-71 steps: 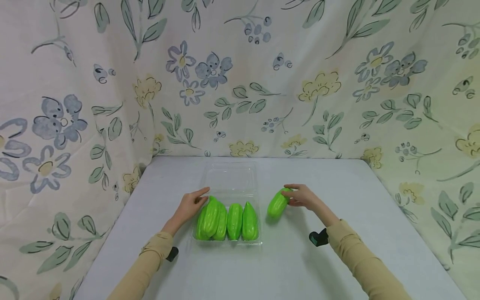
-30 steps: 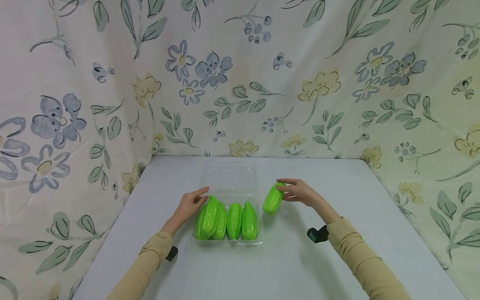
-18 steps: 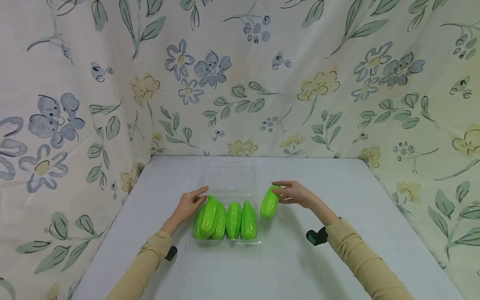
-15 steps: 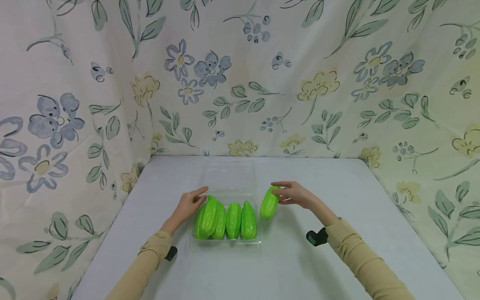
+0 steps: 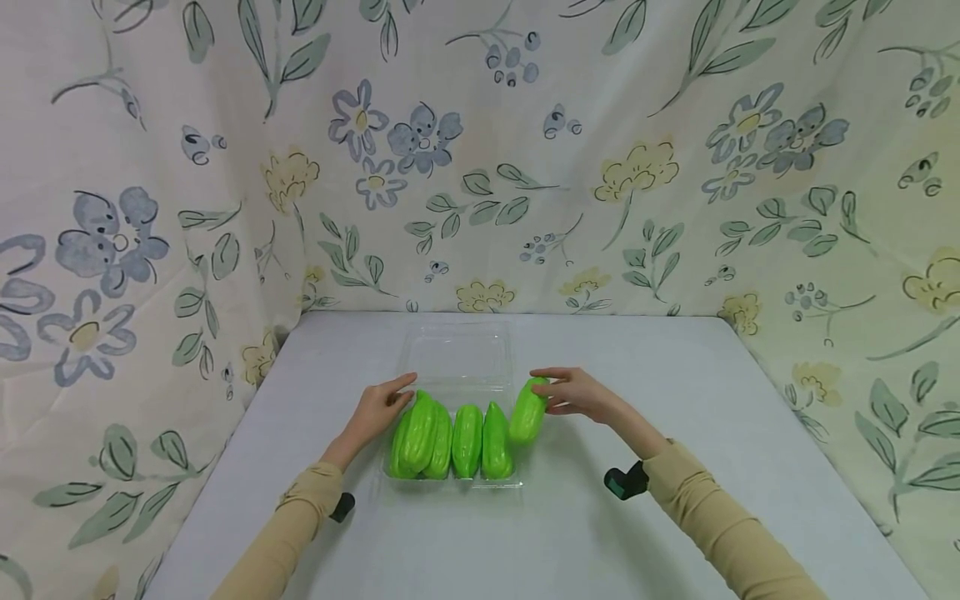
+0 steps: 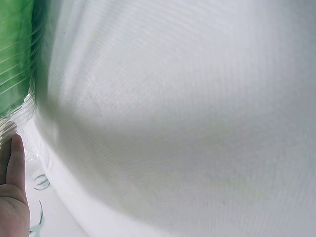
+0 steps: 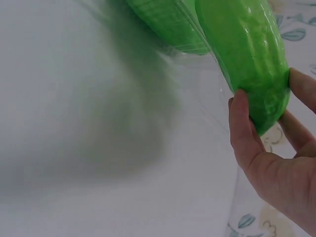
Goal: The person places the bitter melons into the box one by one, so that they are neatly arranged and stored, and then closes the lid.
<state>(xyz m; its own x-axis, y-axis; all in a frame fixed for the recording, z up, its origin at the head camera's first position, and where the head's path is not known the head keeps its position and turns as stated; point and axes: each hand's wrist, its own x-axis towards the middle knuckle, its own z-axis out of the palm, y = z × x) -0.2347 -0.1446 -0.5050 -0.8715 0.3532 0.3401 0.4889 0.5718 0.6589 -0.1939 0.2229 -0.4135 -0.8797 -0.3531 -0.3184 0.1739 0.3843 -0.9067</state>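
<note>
A bright green, bumpy cucumber-like vegetable is held in my right hand, raised just beside the right wall of the clear plastic box. In the right wrist view, the thumb and fingers of the right hand pinch its tapered end. Several similar green vegetables lie side by side in the box, with one resting on top at the left. My left hand is at the box's back left corner. In the left wrist view, straight fingers touch the box's edge; the thumb is hidden there.
The box's clear lid lies folded back flat behind it. Everything rests on a white-covered table. Floral cloth hangs behind the table and along both sides. A dark wrist camera sits under the right forearm.
My right hand has carried the held green vegetable leftward, from apart from the box to right beside its right wall. The left hand stays at the box's corner.
</note>
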